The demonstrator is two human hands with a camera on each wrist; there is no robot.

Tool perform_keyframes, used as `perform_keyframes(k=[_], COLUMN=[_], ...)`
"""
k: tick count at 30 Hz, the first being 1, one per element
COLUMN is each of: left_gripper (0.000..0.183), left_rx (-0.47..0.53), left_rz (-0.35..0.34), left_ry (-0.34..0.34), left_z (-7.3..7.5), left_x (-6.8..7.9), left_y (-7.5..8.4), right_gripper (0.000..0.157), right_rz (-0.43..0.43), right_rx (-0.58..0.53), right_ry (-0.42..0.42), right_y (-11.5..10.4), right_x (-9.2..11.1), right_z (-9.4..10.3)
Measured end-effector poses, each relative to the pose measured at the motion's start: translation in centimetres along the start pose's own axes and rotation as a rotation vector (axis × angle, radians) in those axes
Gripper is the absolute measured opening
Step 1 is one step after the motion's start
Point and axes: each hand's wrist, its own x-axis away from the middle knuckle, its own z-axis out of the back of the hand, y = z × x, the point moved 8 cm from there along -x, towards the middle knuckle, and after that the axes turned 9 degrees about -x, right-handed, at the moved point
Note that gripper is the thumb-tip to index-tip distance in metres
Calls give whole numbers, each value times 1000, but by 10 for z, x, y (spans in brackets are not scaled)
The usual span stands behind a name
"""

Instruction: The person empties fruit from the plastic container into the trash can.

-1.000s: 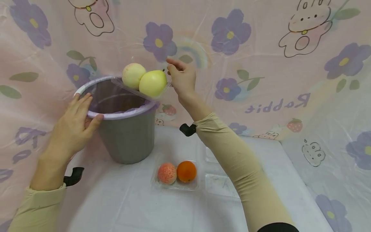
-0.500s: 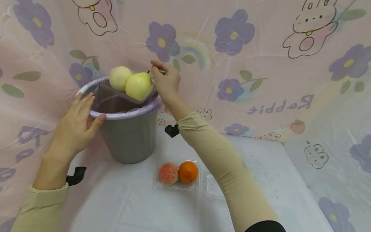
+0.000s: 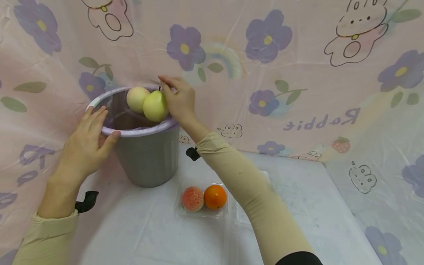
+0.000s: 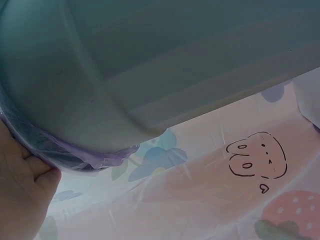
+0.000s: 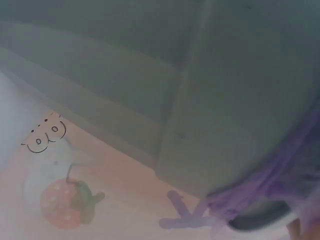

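A grey trash can (image 3: 145, 158) with a purple bag liner over its white rim stands at the left in the head view. My left hand (image 3: 79, 143) holds its near-left rim, thumb against the outside. My right hand (image 3: 180, 99) is at the far-right rim, where it pinches the edge of a clear plastic tray, now mostly hidden. On that tray, inside the can's mouth, are a pale peach (image 3: 137, 99) and a yellow-green pear-like fruit (image 3: 155, 106) with a stem. Both wrist views mainly show the can's side; the right fingertips are barely visible there.
On the white table (image 3: 165, 235), a clear tray (image 3: 202, 214) holds a pinkish-red peach (image 3: 192, 198) and an orange (image 3: 215, 197). Further clear trays (image 3: 241, 215) lie to the right, partly under my right forearm. A patterned curtain (image 3: 232, 92) hangs behind the can.
My right hand has moved left and down, lowering the tray with the pale peach and the yellow-green fruit into the can's mouth. My left hand stays on the rim.
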Motion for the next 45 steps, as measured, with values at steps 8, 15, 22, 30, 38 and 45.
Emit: perform_keyframes(k=[8, 15, 22, 30, 38, 45], left_gripper=[65, 65, 66, 66, 65, 65], left_rx=[4, -2, 1, 8, 8, 5], left_rz=[6, -7, -4, -12, -19, -19], left_ry=[-1, 19, -4, 18, 31, 40], left_z=[-1, 3, 0, 1, 2, 2], left_x=[0, -1, -3, -4, -4, -4], left_y=[0, 4, 4, 5, 7, 6], right_gripper=[19, 18, 19, 19, 19, 18], right_rz=[180, 238, 299, 382, 353, 358], right_rx=[114, 133, 78, 94, 43, -71], right_ry=[-100, -166, -213, -180, -145, -92], right_y=[-10, -9, -12, -21, -28, -36], right_x=[9, 16, 19, 17, 14, 11], right_z=[-9, -14, -15, -13, -7, 3])
